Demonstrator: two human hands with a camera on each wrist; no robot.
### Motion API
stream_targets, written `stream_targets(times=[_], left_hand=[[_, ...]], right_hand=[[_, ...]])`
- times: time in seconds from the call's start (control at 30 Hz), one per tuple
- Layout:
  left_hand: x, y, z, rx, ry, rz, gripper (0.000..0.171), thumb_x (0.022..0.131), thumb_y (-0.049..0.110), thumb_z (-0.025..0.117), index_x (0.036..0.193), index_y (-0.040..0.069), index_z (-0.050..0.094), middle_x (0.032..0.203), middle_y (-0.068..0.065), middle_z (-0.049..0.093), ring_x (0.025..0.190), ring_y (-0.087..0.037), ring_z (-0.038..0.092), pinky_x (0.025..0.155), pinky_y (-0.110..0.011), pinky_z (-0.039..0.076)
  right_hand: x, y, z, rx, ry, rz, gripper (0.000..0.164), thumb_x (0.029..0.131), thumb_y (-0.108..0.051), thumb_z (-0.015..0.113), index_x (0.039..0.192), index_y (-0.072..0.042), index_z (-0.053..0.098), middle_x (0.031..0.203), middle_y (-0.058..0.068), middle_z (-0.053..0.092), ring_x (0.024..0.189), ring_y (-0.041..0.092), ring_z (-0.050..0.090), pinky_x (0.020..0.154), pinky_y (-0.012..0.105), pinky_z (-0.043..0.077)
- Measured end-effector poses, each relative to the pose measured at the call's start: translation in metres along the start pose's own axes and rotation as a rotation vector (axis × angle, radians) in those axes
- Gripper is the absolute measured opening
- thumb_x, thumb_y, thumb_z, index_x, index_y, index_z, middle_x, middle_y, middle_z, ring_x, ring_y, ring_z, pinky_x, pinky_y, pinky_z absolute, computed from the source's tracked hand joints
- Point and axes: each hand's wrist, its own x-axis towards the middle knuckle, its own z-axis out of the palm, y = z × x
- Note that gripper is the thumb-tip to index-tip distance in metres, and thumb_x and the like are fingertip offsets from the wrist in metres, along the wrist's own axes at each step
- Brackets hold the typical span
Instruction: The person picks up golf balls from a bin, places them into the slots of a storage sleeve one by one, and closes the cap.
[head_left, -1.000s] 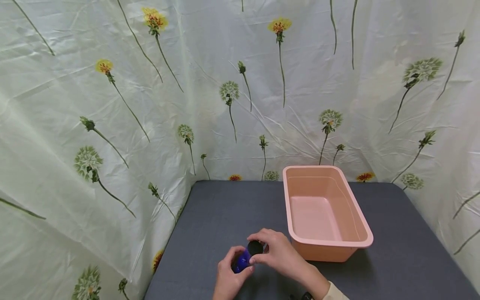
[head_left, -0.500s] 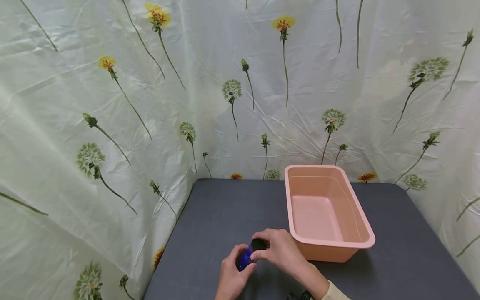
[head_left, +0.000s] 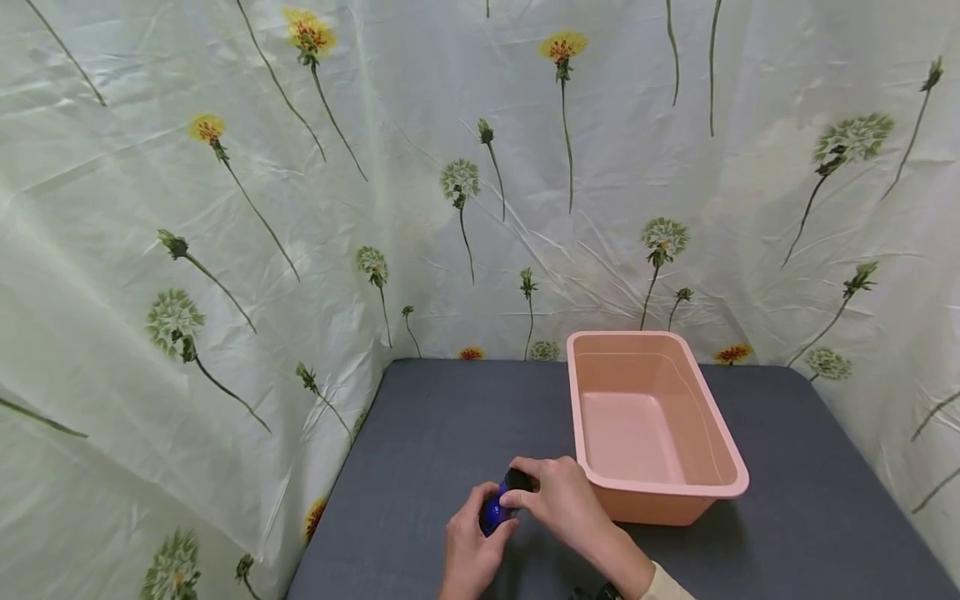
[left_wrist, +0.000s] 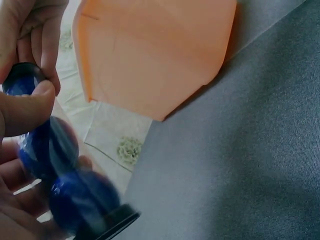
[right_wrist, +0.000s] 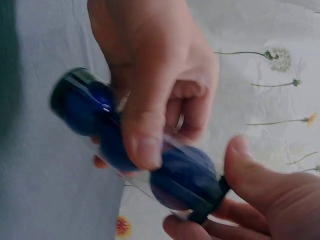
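Observation:
A clear tube (head_left: pixel 493 514) with blue balls inside and black end caps is held between both hands, tilted. My left hand (head_left: pixel 471 546) grips the tube's body, its thumb lying across it in the right wrist view. My right hand (head_left: pixel 562 500) pinches the upper end at the black cap (head_left: pixel 517 480). In the right wrist view that cap (right_wrist: pixel 212 200) sits against the tube's end, beside the right thumb. The other end cap (left_wrist: pixel 117 222) shows in the left wrist view, past the balls. Fingers hide part of the tube.
A pink-orange plastic basin (head_left: pixel 660 485) stands just right of and beyond the hands. Under it lies the dark grey tabletop (head_left: pixel 450 417). A pale curtain (head_left: pixel 420 167) with dandelion prints hangs behind the table and at its sides.
Both hands have shifted slightly right and up with the tube. Its cap, earlier facing the head camera, now shows more from the side. The basin stays put.

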Motion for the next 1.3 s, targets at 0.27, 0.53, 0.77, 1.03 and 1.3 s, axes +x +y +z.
stream_targets(times=[0.27, 0.53, 0.77, 1.03, 1.3], left_hand=[[-0.005, -0.007, -0.004, -0.045, -0.081, 0.152, 0.052, 0.083, 0.009, 0.083, 0.131, 0.011, 0.063, 0.117, -0.002, 0.069, 0.101, -0.017, 0.068, 0.082, -0.033, 0.057], [-0.005, -0.012, -0.01, -0.092, -0.121, 0.279, 0.05, 0.083, 0.008, 0.084, 0.129, 0.014, 0.065, 0.112, 0.002, 0.07, 0.096, -0.013, 0.068, 0.08, -0.032, 0.057], [0.0, -0.01, -0.013, -0.068, -0.167, 0.259, 0.05, 0.082, 0.005, 0.083, 0.127, 0.015, 0.064, 0.112, 0.002, 0.069, 0.094, -0.011, 0.067, 0.078, -0.031, 0.057], [0.008, 0.0, -0.01, 0.041, -0.181, 0.095, 0.048, 0.082, 0.014, 0.085, 0.123, 0.022, 0.061, 0.111, 0.006, 0.066, 0.093, -0.009, 0.063, 0.078, -0.03, 0.056], [0.019, 0.006, -0.013, -0.064, -0.167, 0.052, 0.052, 0.079, 0.012, 0.087, 0.121, 0.024, 0.06, 0.11, 0.006, 0.067, 0.094, -0.012, 0.065, 0.08, -0.032, 0.055]], right_hand=[[0.002, -0.003, -0.012, 0.032, -0.174, -0.1, 0.031, 0.078, -0.037, 0.085, 0.1, -0.017, 0.077, 0.072, -0.016, 0.064, 0.053, -0.003, 0.047, 0.049, 0.018, 0.042], [0.001, 0.0, -0.014, 0.028, -0.221, -0.194, 0.034, 0.078, -0.035, 0.086, 0.101, -0.012, 0.077, 0.08, -0.009, 0.072, 0.059, -0.004, 0.055, 0.05, 0.012, 0.043], [0.0, 0.003, -0.01, 0.006, -0.186, -0.216, 0.03, 0.078, -0.037, 0.085, 0.097, -0.015, 0.075, 0.071, -0.015, 0.063, 0.054, -0.005, 0.046, 0.049, 0.012, 0.039], [-0.002, 0.012, -0.01, 0.082, -0.138, -0.086, 0.037, 0.076, -0.036, 0.087, 0.105, -0.018, 0.075, 0.075, -0.017, 0.062, 0.057, -0.001, 0.048, 0.054, 0.019, 0.045], [-0.008, 0.013, -0.02, 0.122, -0.098, -0.091, 0.052, 0.082, -0.044, 0.08, 0.126, -0.019, 0.07, 0.112, -0.005, 0.071, 0.09, 0.007, 0.067, 0.074, 0.029, 0.057]])
